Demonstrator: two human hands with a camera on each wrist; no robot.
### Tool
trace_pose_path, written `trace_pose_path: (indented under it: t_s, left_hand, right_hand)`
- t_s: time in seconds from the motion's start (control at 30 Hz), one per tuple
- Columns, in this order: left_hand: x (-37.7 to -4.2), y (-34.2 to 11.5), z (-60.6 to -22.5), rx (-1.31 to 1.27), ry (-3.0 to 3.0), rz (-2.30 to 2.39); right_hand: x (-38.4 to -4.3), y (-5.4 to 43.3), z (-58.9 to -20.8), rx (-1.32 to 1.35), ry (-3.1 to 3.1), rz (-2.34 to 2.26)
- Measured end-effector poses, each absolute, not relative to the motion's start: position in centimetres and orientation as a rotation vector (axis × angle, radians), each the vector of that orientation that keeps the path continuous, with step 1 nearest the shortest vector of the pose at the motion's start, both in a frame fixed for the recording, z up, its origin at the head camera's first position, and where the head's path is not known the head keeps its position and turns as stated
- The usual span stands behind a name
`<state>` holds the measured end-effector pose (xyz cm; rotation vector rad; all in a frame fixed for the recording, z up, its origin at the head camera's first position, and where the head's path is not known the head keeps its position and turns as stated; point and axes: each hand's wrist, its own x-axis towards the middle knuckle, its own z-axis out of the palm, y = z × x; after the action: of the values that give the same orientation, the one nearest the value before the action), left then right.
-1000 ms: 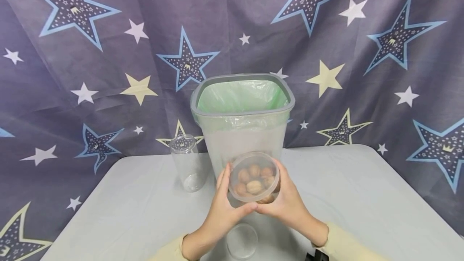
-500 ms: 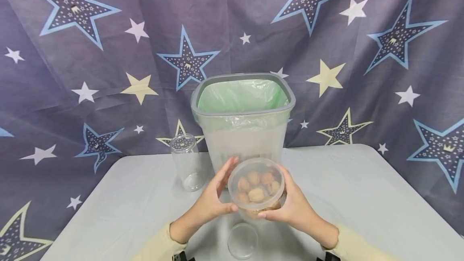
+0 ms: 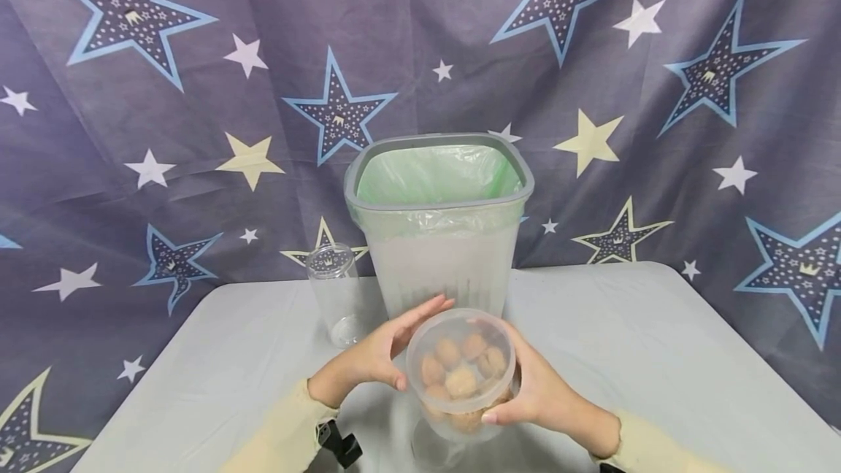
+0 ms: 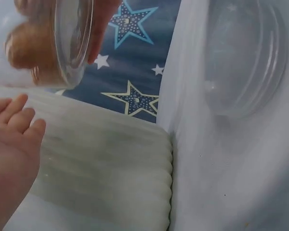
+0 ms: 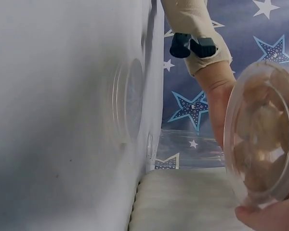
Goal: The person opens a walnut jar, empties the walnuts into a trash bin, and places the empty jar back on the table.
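Note:
My right hand [image 3: 535, 382] grips a clear plastic jar of walnuts [image 3: 460, 371] from its right side, thumb at the front. The jar is held above the table, its round translucent top toward the head camera. My left hand [image 3: 377, 356] is beside the jar's left side with loosely extended fingers, holding nothing. In the left wrist view, a gap shows between the left hand [image 4: 12, 154] and the jar [image 4: 33, 43]. A shallow, round clear plastic piece, like a lid [image 5: 130, 101], lies on the table below, partly hidden behind the jar in the head view.
A pale bin [image 3: 440, 254] with a grey rim and green liner stands just behind the hands. Left of it is a tall clear jar [image 3: 331, 290] on the grey-white table [image 3: 611, 356]. A star-patterned cloth [image 3: 420, 42] hangs behind.
The jar of walnuts has come lower and nearer to me in the right hand. My left hand, earlier touching the jar, has come away to its left.

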<state>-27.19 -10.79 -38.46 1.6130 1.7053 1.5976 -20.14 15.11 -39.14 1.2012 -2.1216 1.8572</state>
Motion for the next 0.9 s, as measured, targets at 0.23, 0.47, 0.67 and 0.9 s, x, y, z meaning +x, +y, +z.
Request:
trace_pose_path:
  t_s: [0.23,0.47,0.67,0.9]
  left_hand:
    - [-27.70,-10.74,-38.36,1.606,1.625,1.543]
    - [-27.62,-10.65,-38.08,1.627,1.591,1.554]
    - [-27.46,-10.80,-38.18,1.601,1.579,1.569]
    - [-27.20,-10.90,-38.17,1.604,1.588,1.579]
  right_hand:
    - [-20.30,14.94,-39.25,1.343,-2.054,1.995]
    - [-20.48,14.91,-39.35,1.396,-2.017,2.051]
    - [-20.39,14.94,-39.35,1.388,-2.059,2.028]
    - [-20.28,15.14,-39.40,1.387,-2.098,1.956]
